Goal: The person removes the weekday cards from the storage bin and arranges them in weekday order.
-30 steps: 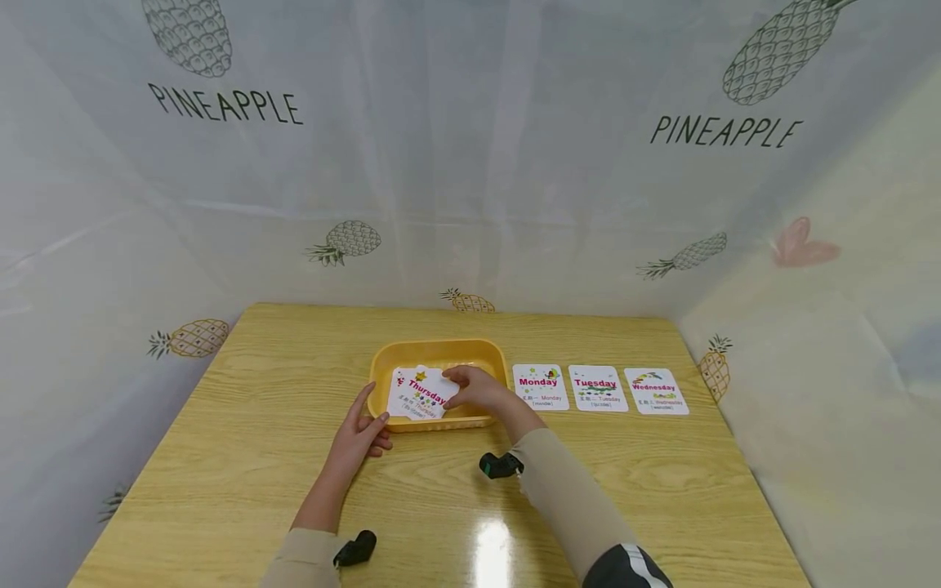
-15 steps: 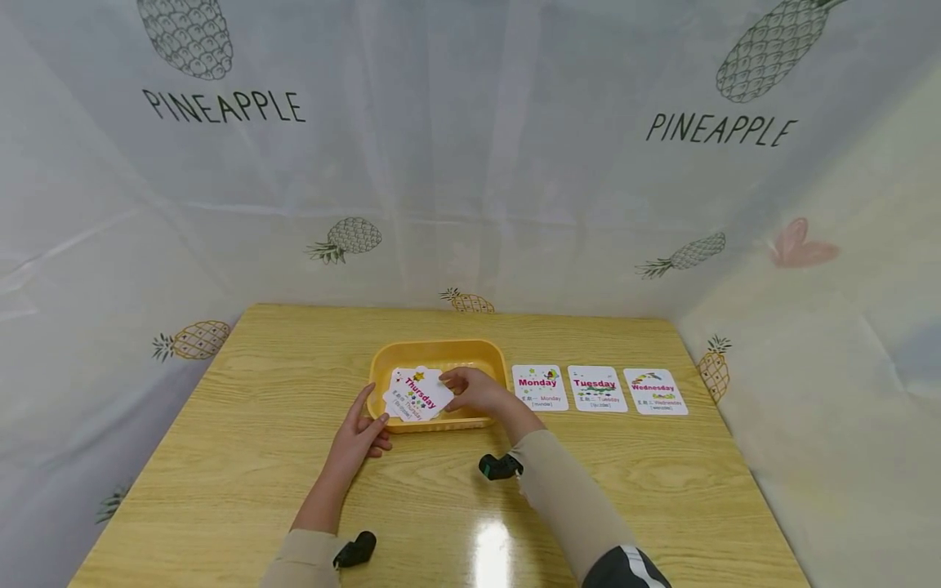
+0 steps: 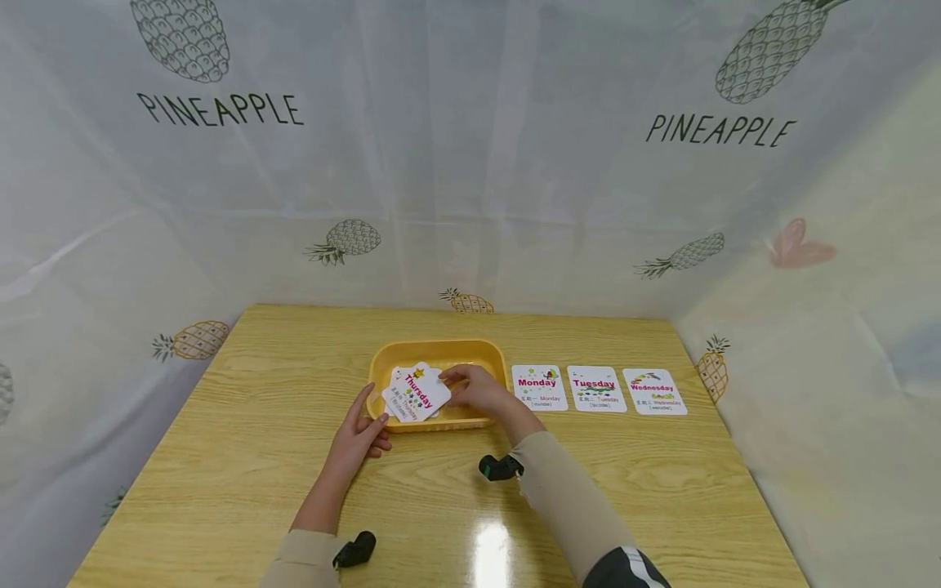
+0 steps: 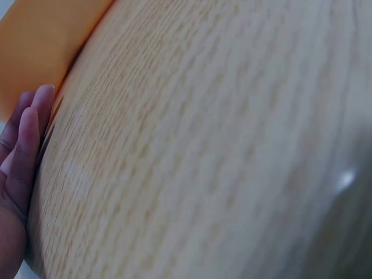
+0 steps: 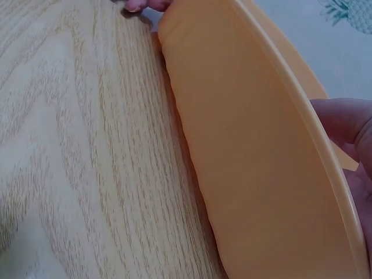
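Note:
In the head view my left hand [image 3: 356,433] holds the front left corner of a yellow plastic tray [image 3: 470,353], thumb at the front rim and index finger along the left side. My left fingers [image 4: 26,145] lie against its outer wall in the left wrist view. A white word card reading "Thursday" [image 3: 417,392] lies tilted over other cards in the tray. With bent fingers reaching over the rim, my right hand [image 3: 478,390] pinches its right corner. In the right wrist view the tray's wall [image 5: 244,139] hides the card.
Right of the tray, a "Monday" card [image 3: 540,388], a "Tuesday" card [image 3: 596,389] and a "Wednesday" card [image 3: 655,392] lie in a row on the wooden table [image 3: 309,343]. A pineapple-print sheet [image 3: 470,163] hangs behind and at both sides.
The Thursday card has turned clockwise and slid slightly left, uncovering edges of cards beneath it. My right fingers have shifted a little with it; the left hand and tray have stayed put.

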The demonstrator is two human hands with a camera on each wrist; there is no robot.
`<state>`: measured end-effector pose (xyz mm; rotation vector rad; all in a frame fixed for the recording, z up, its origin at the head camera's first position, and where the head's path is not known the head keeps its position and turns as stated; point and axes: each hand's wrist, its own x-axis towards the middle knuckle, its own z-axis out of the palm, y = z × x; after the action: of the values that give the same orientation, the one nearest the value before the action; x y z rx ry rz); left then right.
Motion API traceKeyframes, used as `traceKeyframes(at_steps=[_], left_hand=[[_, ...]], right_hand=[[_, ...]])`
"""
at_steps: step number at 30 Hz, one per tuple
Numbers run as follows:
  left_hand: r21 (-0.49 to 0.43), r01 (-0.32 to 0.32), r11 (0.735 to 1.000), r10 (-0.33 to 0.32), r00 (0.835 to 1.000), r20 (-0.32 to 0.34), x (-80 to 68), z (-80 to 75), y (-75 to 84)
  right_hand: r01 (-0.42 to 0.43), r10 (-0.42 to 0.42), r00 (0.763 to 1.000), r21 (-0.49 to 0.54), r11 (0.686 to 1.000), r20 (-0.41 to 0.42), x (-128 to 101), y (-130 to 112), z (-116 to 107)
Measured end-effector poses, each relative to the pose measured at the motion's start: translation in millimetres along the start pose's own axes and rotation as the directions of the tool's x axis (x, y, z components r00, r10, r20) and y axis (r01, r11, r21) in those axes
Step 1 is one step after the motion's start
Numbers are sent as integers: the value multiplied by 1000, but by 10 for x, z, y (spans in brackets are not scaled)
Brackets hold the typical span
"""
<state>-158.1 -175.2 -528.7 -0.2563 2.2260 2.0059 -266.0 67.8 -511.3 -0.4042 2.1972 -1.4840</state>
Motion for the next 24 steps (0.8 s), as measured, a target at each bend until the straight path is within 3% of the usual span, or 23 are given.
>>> traceKeyframes(at_steps=[12,24], left_hand=[[0,4,1000,-4,1000,4,22,-14,31],[-5,18,1000,-18,1000,7,32,-24,57]], right_hand=[[13,-13,999,3,1000,-42,11,-18,-2],[6,-5,1000,11,1000,-24,26,-26,-1]])
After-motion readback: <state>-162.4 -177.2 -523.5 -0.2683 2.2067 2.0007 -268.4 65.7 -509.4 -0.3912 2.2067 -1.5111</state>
